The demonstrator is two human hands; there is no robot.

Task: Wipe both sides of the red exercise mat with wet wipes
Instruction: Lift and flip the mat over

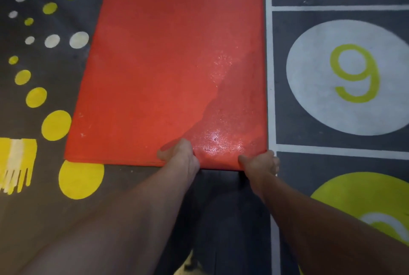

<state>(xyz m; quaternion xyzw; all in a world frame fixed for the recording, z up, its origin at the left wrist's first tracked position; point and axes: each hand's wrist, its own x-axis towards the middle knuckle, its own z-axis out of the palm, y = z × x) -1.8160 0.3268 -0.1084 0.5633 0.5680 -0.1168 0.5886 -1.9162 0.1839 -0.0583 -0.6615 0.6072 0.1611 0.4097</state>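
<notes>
Location: red textured exercise mat (168,64) flat on the dark painted floor (221,208), stretching away ahead of both hands.

Left hand (180,155): curled over the mat's near edge, thumb side on top. Right hand (261,163): pinching the same edge at its near right corner, just beside the white painted line (270,75). Glossy wet patch (215,141) between and just ahead of the hands; duller surface left of the left hand. No wet wipe in view.

Probable step: lifting the edge to turn the mat over.

Hazards:
- Both grips bunched toward the right end of the edge. Expect the unsupported near left corner to drag or fold under.
- Damp surface at the fingers. Possible slip on lifting.
- Wet face turned down onto the floor. Likely to pick up dirt.

Surroundings: yellow painted circles (56,125) and white dots (79,40) left of the left hand; white circle with a yellow 9 (354,75) right of the right hand. All flat paint, judged no hindrance. Pale object (188,263) between the forearms, too cropped to identify.
</notes>
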